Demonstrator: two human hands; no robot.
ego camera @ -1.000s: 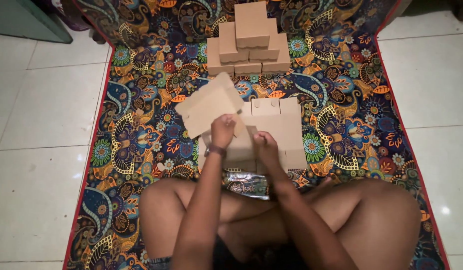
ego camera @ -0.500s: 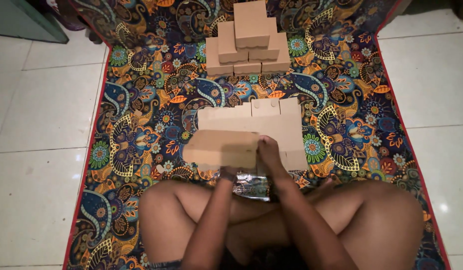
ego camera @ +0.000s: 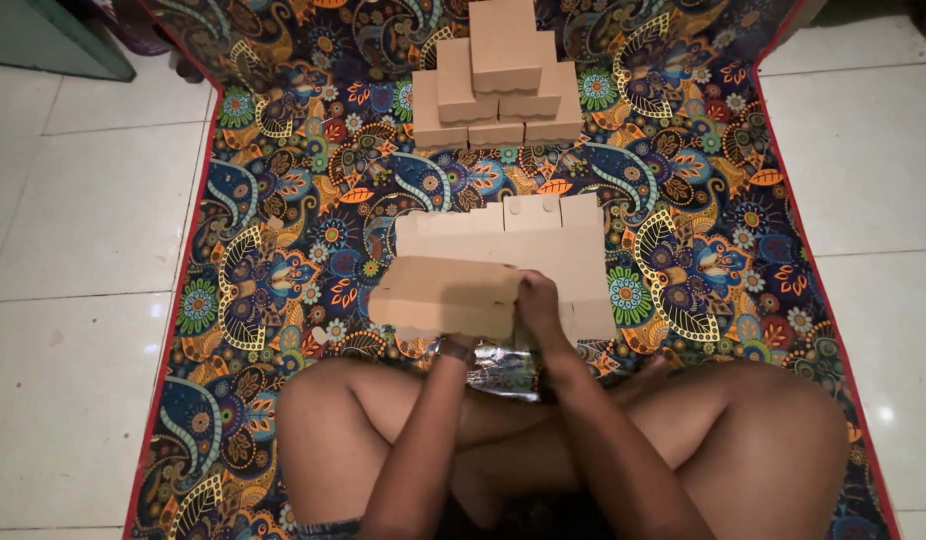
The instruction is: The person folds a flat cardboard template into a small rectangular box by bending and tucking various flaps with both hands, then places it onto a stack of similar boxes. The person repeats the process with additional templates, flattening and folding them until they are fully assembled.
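Head view shows the right hand [ego camera: 539, 300] and mostly hidden left hand [ego camera: 461, 345] clamped on a half-folded cardboard box [ego camera: 446, 298], raised above the flat cardboard blanks [ego camera: 543, 250] mid-mat [ego camera: 283, 250] for folding room.

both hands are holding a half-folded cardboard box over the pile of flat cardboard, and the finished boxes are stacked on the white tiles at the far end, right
Not quite. The finished boxes are stacked on the patterned mat, not on the white tiles; the head view shows it. The hands do hold a half-folded cardboard box over the flat cardboard.
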